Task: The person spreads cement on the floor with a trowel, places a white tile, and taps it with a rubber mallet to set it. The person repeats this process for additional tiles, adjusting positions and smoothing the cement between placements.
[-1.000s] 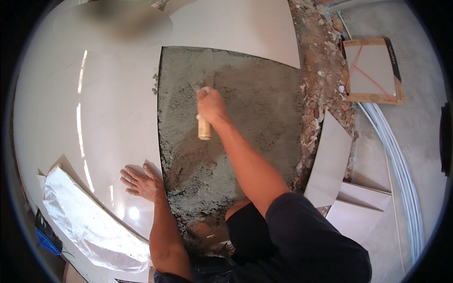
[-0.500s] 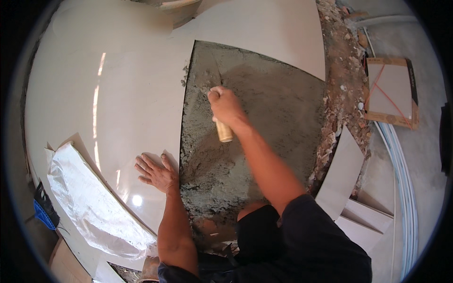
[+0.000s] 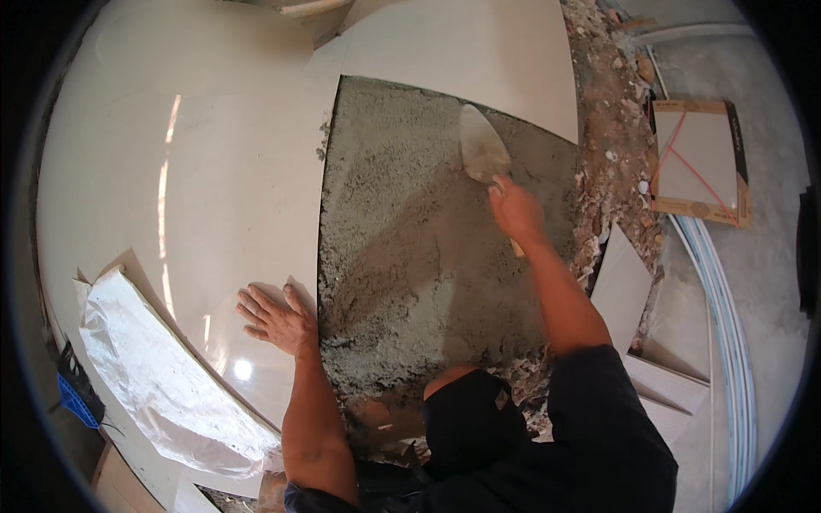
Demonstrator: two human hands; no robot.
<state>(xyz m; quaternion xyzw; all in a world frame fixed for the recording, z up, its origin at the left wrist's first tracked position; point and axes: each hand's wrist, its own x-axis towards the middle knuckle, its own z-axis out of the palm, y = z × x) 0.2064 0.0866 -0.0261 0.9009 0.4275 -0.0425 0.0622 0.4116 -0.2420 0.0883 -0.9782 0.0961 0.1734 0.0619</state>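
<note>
**Trowel [image 3: 485,152] over the far right of the mortar [image 3: 376,205]**

We see the right hand [image 3: 519,212] with its fingers wrapped round the trowel's handle, whose butt end [image 3: 517,249] shows on the near side of the fist. The blade points far and a little left, lying over the far right part of the mortar; we cannot tell how hard it presses.

The left hand [image 3: 278,321] rests palm down on the left tile [image 3: 227,205], fingers spread and holding nothing, just beside the mortar's left edge. We find the mortar rough and grainy along its left and near parts, smoother toward the right. The far tile [image 3: 487,51] borders it beyond the blade, and rubble [image 3: 605,111] runs along its right side.

Farther right we see a box [image 3: 697,162] crossed by red straps, with pale pipes [image 3: 727,333] curving nearer from it. A cut tile [image 3: 620,278] lies by the rubble. On the near left are crumpled plastic [image 3: 167,376] and, beyond its left edge, a blue brush [image 3: 79,398].
</note>
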